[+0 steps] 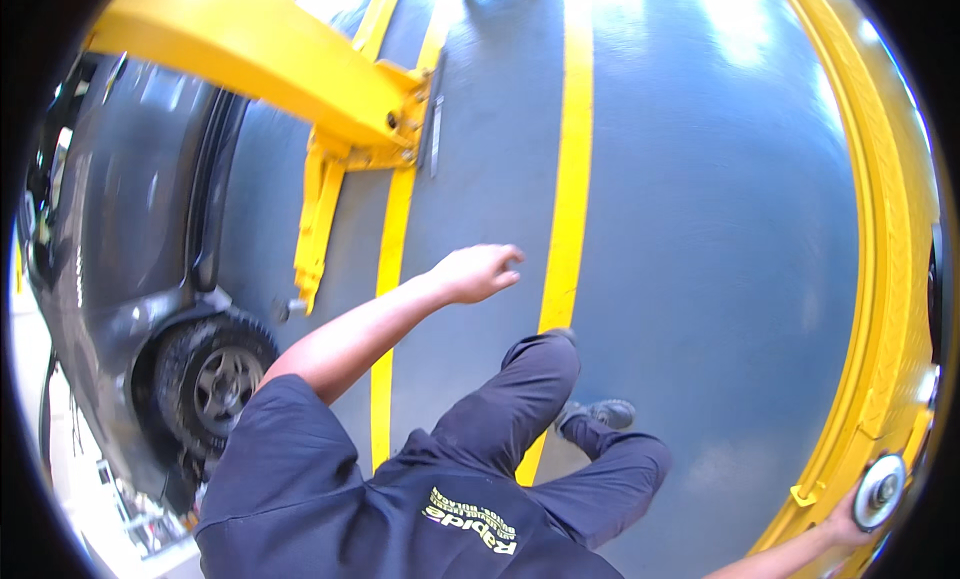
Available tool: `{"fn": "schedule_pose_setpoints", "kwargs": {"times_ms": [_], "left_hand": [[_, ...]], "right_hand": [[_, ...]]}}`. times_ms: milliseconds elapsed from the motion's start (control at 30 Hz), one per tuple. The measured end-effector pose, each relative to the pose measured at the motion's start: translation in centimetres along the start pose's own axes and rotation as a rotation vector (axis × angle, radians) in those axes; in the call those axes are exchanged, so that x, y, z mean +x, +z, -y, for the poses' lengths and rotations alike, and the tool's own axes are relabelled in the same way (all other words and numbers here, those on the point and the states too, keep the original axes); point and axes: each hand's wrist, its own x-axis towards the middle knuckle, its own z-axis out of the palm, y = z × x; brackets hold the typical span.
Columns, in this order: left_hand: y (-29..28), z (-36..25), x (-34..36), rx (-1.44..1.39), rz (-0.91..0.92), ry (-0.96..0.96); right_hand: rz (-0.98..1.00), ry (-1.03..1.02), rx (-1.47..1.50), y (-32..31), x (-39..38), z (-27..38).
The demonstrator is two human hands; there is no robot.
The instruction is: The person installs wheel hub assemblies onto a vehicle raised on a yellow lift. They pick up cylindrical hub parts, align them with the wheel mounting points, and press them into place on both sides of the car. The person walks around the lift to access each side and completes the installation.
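My left hand (478, 273) hangs over the floor in front of my body. Its fingers are loosely curled, with a gap between thumb and forefinger and nothing visible in them. At the lower right, my right hand (847, 519) grips the edge of a round silvery disc (882, 485) with a dark hub, perhaps a brake disc; its exact kind is not clear. The disc is held up beside the yellow steel post (850, 419) on the right, and part of the hand is hidden behind it.
A dark vehicle (130, 209) with a large wheel (222, 384) stands on the left. A yellow lift post (260, 54) with a low arm (318, 229) rises beside it. Yellow stripes (572, 159) cross the shiny blue-grey floor (710, 239). My legs are mid-stride.
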Motion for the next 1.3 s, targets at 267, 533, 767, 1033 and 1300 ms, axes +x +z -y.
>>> {"fn": "schedule_pose_setpoints", "kwargs": {"times_ms": [267,533,767,1033,1300], "left_hand": [[3.9,18.1,-39.0,-0.212,0.111,-0.761],[8.3,33.1,-52.8,-0.331,-0.012,-0.960],[6.5,62.6,-44.8,-0.440,-0.348,-1.008],[11.5,86.9,-33.4,-0.559,-0.422,-1.398],[13.2,90.4,-32.3,-0.582,-0.522,-1.461]], "right_hand": [[0.344,0.607,0.127,12.0,-12.9,-2.1],[0.497,1.254,-0.205,27.3,-42.2,-18.3],[0.416,1.674,-0.357,31.1,-68.3,-25.4],[0.645,1.763,-0.842,43.6,-84.8,-33.2],[0.854,1.760,-0.672,54.2,-83.4,-35.7]]}}
